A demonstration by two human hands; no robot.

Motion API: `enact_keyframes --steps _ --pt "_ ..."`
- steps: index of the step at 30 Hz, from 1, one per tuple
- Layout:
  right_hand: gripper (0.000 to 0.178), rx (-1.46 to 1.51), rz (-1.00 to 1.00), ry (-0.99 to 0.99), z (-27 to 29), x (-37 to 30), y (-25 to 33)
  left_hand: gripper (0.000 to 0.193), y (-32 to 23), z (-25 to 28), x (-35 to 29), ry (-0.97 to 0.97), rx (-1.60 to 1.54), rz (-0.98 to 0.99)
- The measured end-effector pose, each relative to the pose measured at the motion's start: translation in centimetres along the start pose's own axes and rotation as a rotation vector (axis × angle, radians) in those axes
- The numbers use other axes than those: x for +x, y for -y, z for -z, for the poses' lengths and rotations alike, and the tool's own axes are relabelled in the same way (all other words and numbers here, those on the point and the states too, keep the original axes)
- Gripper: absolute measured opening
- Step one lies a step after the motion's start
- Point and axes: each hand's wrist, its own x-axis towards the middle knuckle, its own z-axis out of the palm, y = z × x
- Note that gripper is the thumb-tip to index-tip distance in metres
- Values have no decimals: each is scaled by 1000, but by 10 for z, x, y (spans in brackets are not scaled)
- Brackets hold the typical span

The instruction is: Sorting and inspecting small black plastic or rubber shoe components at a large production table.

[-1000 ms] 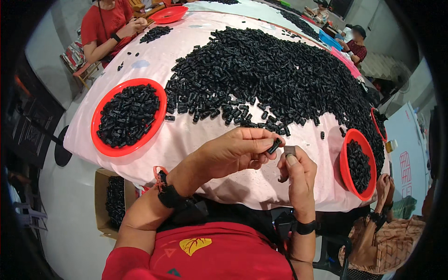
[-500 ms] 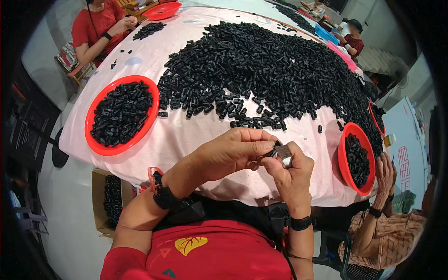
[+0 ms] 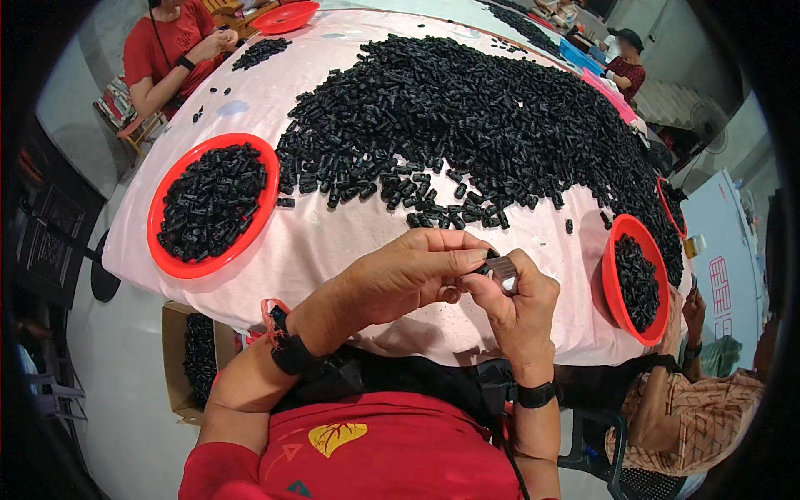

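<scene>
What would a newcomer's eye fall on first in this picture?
First, the great heap of small black parts across the pink cloth. Then the red bowl of parts at left. In front, the left hand pinches a black part beside the grey piece in the right hand.

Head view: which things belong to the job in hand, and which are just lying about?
Apparently the job:
- black piece in left hand
- ribbed grey block in right hand
- black pile
- filled red bowls

Apparently just around:
- fan
- white board
- purple chair
</scene>
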Motion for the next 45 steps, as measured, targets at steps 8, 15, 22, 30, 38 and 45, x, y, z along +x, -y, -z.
enact_keyframes --steps 8,15,22,30,38,45 --pt "37 -24 53 -39 -3 -1 -5 24 1 0 1 10 -17 -6" --pt "39 -35 11 -21 -2 -1 -2 24 3 2 2 -3 3 -33" --pt "37 -90 19 -8 -1 -1 -6 24 4 1 2 -25 -5 -39" --pt "35 -97 20 0 -1 -1 -5 23 5 1 2 -38 19 -42" --pt "32 -25 46 -24 3 -1 0 24 2 -2 1 -64 35 -33" --pt "17 230 5 -27 6 3 8 25 -2 5 0 -14 18 -20"
